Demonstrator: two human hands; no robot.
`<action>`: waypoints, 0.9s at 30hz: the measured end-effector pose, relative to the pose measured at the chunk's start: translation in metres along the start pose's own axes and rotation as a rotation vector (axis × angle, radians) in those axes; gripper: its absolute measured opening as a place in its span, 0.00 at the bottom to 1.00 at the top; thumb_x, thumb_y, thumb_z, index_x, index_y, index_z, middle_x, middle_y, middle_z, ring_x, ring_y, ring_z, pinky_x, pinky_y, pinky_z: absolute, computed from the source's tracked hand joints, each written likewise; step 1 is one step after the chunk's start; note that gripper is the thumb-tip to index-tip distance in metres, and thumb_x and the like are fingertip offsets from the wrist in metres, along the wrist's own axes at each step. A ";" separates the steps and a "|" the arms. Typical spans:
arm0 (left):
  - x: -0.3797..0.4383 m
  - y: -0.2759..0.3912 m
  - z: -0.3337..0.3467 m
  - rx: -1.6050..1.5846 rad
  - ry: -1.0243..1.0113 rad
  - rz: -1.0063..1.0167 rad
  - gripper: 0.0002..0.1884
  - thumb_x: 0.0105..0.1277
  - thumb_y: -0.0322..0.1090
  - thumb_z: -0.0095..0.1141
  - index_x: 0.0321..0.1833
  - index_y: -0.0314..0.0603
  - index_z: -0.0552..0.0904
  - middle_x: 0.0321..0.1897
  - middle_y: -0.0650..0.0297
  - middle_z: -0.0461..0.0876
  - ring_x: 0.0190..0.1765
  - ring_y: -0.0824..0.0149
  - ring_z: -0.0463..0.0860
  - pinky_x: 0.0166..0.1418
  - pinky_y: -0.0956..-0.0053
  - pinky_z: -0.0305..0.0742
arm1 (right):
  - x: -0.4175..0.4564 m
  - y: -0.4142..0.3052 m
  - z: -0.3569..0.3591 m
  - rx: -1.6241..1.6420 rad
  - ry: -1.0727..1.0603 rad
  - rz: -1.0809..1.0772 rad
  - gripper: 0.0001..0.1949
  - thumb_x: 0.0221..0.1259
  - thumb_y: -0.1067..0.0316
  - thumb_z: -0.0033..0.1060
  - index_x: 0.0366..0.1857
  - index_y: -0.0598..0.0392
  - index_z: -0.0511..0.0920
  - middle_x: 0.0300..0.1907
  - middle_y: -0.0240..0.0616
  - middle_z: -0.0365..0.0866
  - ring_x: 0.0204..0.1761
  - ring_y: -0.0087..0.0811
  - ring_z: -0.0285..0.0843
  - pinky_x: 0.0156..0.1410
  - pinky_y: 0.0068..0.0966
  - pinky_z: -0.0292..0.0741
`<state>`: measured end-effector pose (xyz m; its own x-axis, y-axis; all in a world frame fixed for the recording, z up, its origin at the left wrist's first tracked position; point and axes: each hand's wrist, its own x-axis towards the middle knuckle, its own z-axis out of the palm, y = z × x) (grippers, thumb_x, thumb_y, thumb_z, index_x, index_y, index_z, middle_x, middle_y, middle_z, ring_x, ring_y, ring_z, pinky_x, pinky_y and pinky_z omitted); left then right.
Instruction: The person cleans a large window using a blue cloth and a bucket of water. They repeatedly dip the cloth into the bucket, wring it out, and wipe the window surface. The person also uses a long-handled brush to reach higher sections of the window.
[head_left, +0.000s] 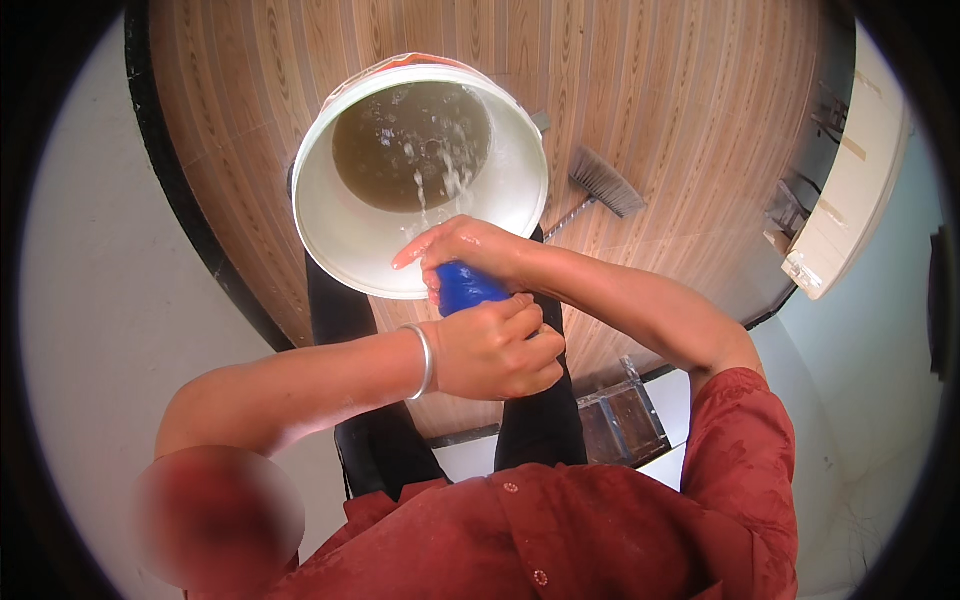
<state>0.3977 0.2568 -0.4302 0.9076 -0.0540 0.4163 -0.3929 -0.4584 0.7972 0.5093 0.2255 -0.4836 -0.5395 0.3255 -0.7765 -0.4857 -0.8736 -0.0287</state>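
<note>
Both hands grip a wet, bunched blue cloth (469, 289) at the near rim of a white plastic bucket (322, 217). My left hand (499, 349), with a silver bangle at the wrist, is closed in a fist around the cloth's near end. Around its far end curl the fingers of my right hand (476, 244), wet and glistening. Streams of water fall from there into the bucket. Cloudy brownish water (397, 142) with bubbles covers the bucket's bottom. What part of the cloth lies inside my left fist is hidden.
A grey-bristled broom (607, 184) lies on the wood-patterned floor (675, 97) right of the bucket. My legs in black trousers straddle the near side. A worn wooden frame (626, 420) stands behind my right leg. To the left runs a pale wall (82, 247) with dark skirting.
</note>
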 end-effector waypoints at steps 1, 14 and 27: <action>-0.001 0.000 0.001 -0.013 -0.026 0.011 0.08 0.47 0.38 0.58 0.24 0.45 0.73 0.27 0.63 0.73 0.33 0.61 0.81 0.44 0.66 0.82 | 0.002 0.003 -0.001 -0.008 0.001 0.013 0.14 0.54 0.76 0.53 0.44 0.69 0.82 0.28 0.41 0.80 0.28 0.31 0.80 0.35 0.27 0.80; 0.012 0.016 -0.026 0.025 0.147 -0.247 0.10 0.40 0.29 0.64 0.25 0.46 0.75 0.25 0.64 0.73 0.30 0.63 0.78 0.34 0.69 0.74 | -0.001 0.032 -0.009 0.098 -0.003 -0.278 0.17 0.66 0.64 0.57 0.54 0.63 0.79 0.40 0.42 0.84 0.40 0.33 0.83 0.49 0.28 0.80; 0.011 0.141 -0.065 -0.397 1.484 -1.018 0.09 0.53 0.14 0.58 0.33 0.36 0.81 0.29 0.60 0.83 0.36 0.66 0.84 0.47 0.74 0.79 | -0.053 0.005 0.031 -0.970 0.349 -0.251 0.25 0.69 0.55 0.58 0.68 0.45 0.74 0.70 0.41 0.71 0.70 0.46 0.69 0.75 0.53 0.54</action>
<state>0.3431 0.2489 -0.2851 0.0123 0.9101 -0.4142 -0.0485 0.4143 0.9088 0.5139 0.2149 -0.4236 -0.1978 0.5491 -0.8120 0.2841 -0.7607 -0.5836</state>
